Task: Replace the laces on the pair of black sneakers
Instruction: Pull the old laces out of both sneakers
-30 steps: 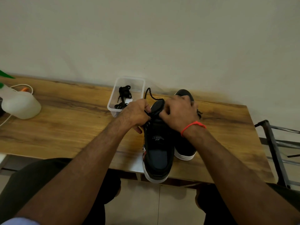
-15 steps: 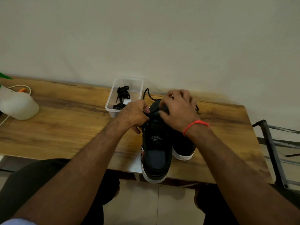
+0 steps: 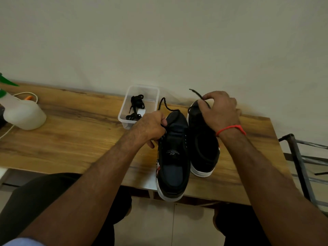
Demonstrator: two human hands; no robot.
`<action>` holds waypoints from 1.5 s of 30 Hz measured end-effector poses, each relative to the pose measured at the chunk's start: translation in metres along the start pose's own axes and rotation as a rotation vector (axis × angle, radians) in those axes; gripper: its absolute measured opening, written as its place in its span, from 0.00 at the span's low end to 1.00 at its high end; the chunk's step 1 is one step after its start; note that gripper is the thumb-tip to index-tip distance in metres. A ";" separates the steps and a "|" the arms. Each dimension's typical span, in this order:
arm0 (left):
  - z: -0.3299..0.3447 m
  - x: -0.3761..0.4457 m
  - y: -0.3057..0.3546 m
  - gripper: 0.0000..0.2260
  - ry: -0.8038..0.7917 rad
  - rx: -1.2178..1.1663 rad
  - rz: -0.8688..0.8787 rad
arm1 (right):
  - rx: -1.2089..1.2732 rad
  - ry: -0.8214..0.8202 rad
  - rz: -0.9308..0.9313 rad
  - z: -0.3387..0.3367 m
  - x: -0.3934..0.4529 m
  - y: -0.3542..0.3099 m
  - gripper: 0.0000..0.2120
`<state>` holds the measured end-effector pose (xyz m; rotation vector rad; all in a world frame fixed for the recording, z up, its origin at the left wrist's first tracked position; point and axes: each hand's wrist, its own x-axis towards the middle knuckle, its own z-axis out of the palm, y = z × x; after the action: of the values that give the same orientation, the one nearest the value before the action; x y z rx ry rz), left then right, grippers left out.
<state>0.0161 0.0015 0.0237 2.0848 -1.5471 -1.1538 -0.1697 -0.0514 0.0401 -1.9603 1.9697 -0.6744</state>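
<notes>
Wooden table [image 3: 74,139], sneaker [image 3: 173,157] overhanging near edge, both hands pinching lace [image 3: 164,105]

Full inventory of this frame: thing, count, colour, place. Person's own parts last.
sneakers: 2, black with white soles, side by side at the table's near edge, heels toward the camera
lace: 1 seen, black, each end held by one hand above the sneakers
spare laces: bundled, black, inside the tub
tub: 1, clear plastic, on the table left of the sneakers
table: 1, brown wood, against the wall
spray bottle: 1, white with green top, far left
metal frame: 1, dark, right of the table
wristband: 1, orange-red, right wrist
left hand: grip on one lace end
right hand: pinching the other end
</notes>
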 end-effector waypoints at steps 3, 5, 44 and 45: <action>0.014 -0.001 0.002 0.11 0.102 0.211 0.100 | -0.081 -0.107 0.012 -0.001 -0.003 0.005 0.19; 0.026 -0.001 0.002 0.15 0.208 0.414 0.198 | -0.117 -0.137 -0.060 0.003 -0.009 0.003 0.11; 0.038 0.010 0.002 0.08 0.229 0.397 0.322 | -0.207 -0.689 -0.089 0.010 -0.032 0.006 0.16; 0.038 0.010 0.003 0.08 0.252 0.390 0.306 | -0.201 -0.691 -0.086 0.010 -0.032 0.006 0.16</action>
<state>-0.0129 -0.0008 -0.0028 2.0172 -1.9915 -0.4921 -0.1683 -0.0209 0.0245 -2.0212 1.5631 0.1933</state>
